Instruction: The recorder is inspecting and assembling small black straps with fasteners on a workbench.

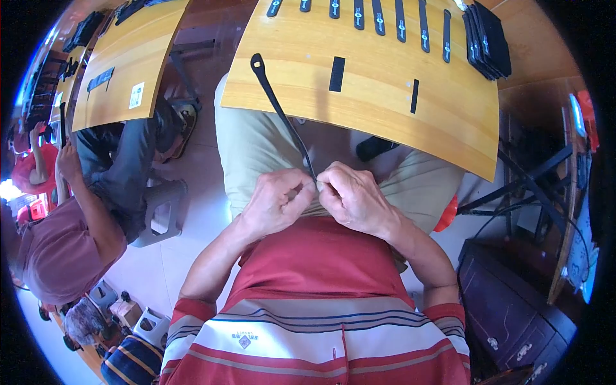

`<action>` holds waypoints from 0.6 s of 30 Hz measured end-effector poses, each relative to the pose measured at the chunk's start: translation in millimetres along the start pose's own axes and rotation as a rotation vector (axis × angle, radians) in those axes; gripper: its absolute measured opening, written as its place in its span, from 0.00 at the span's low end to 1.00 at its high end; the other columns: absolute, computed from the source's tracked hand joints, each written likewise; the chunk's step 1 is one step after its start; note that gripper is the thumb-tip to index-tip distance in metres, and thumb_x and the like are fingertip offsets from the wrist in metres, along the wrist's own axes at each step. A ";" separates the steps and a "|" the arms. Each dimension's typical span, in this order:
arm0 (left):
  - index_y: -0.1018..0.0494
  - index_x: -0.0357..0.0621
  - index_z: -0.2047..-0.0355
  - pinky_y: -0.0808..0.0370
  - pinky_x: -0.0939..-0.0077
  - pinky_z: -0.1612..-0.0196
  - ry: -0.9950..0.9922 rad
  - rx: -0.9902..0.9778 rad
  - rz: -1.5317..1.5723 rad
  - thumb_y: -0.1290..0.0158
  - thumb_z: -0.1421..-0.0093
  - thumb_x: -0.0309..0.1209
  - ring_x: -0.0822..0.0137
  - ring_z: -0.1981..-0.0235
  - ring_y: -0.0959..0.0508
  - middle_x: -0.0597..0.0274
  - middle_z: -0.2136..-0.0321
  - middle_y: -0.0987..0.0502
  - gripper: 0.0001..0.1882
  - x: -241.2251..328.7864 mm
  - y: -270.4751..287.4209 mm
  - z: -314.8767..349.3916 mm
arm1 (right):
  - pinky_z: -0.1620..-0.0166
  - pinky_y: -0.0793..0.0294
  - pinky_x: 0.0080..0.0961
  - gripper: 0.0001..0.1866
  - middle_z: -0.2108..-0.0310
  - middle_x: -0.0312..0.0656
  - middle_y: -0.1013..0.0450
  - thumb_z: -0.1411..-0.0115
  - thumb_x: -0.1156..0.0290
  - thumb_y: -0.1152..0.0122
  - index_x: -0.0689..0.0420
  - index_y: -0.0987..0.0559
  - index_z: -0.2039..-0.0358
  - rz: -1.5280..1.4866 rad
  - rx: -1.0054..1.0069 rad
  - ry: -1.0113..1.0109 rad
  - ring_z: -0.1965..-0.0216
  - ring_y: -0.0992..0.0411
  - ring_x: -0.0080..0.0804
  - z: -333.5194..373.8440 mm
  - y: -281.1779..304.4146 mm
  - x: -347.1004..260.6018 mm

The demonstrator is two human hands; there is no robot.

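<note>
Downward fisheye view, head height

I wear a red short-sleeved fabric shirt (pixel 321 263) with grey, white and navy stripes (pixel 301 322), a purplish diamond-shaped emblem (pixel 244 342), and pale khaki cloth trousers (pixel 253 144).

Small white print (pixel 425 40) stands on the black straps (pixel 424 25), hard to read. The red shirt (pixel 321 256) bears letters (pixel 245 336) and a diamond emblem (pixel 244 342).

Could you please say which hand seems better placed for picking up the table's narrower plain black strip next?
Probably the right hand: it is nearer to the narrower strip, which lies off to its right. The left hand is farther away. Both pinch the black strap near its lower end.
</note>
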State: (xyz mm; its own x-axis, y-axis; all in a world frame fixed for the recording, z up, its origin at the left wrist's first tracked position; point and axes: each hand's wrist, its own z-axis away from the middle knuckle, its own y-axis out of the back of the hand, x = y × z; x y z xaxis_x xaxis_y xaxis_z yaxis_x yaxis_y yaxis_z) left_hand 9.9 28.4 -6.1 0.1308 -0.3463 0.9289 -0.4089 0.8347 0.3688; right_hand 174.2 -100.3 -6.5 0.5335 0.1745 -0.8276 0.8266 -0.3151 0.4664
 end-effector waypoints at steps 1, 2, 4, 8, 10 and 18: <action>0.24 0.36 0.69 0.27 0.61 0.73 0.000 0.000 0.000 0.43 0.37 0.27 0.51 0.77 0.23 0.50 0.77 0.25 0.06 0.3 1.5 0.2 | 0.73 0.27 0.37 0.09 0.74 0.47 0.29 0.45 0.86 0.39 0.61 0.28 0.66 -0.011 -0.001 -0.002 0.77 0.26 0.46 -0.6 0.5 -0.3; 0.24 0.36 0.68 0.27 0.61 0.72 0.034 -0.024 -0.002 0.43 0.35 0.28 0.51 0.76 0.23 0.50 0.76 0.25 0.07 0.8 3.9 0.1 | 0.73 0.27 0.37 0.09 0.74 0.47 0.29 0.45 0.86 0.39 0.61 0.28 0.66 -0.010 0.000 -0.003 0.77 0.26 0.46 -1.0 0.6 -0.2; 0.24 0.36 0.66 0.27 0.61 0.70 0.067 -0.048 -0.005 0.43 0.34 0.29 0.50 0.75 0.23 0.50 0.76 0.25 0.08 0.1 6.8 -0.5 | 0.73 0.27 0.37 0.09 0.74 0.46 0.29 0.45 0.86 0.39 0.61 0.28 0.65 -0.029 -0.001 -0.004 0.77 0.27 0.46 -1.9 0.8 0.0; 0.25 0.35 0.65 0.26 0.58 0.67 0.037 -0.077 -0.022 0.45 0.32 0.30 0.46 0.72 0.22 0.48 0.73 0.24 0.08 0.5 7.9 -1.7 | 0.73 0.27 0.37 0.09 0.74 0.47 0.29 0.45 0.86 0.39 0.61 0.28 0.65 -0.030 -0.008 0.005 0.76 0.27 0.46 -2.3 1.6 -1.0; 0.25 0.35 0.65 0.26 0.57 0.66 0.017 -0.079 -0.054 0.45 0.33 0.29 0.45 0.71 0.22 0.47 0.72 0.24 0.08 2.5 6.8 -2.3 | 0.73 0.27 0.37 0.09 0.74 0.47 0.29 0.44 0.86 0.40 0.62 0.28 0.65 -0.022 -0.011 0.003 0.76 0.27 0.46 -1.3 1.3 0.5; 0.27 0.35 0.67 0.25 0.52 0.66 -0.082 -0.025 -0.305 0.44 0.37 0.24 0.41 0.69 0.22 0.46 0.71 0.23 0.05 10.4 0.6 -3.2 | 0.73 0.27 0.38 0.10 0.74 0.47 0.30 0.45 0.85 0.39 0.62 0.28 0.65 0.055 0.011 0.015 0.77 0.27 0.46 4.4 -3.9 5.2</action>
State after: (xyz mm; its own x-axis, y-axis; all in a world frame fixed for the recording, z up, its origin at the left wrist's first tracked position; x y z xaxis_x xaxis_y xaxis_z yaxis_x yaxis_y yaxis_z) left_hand 13.9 26.6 3.9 0.1707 -0.6149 0.7699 -0.3391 0.6970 0.6318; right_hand 173.0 -102.3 -14.0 0.5810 0.1701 -0.7960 0.7938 -0.3345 0.5079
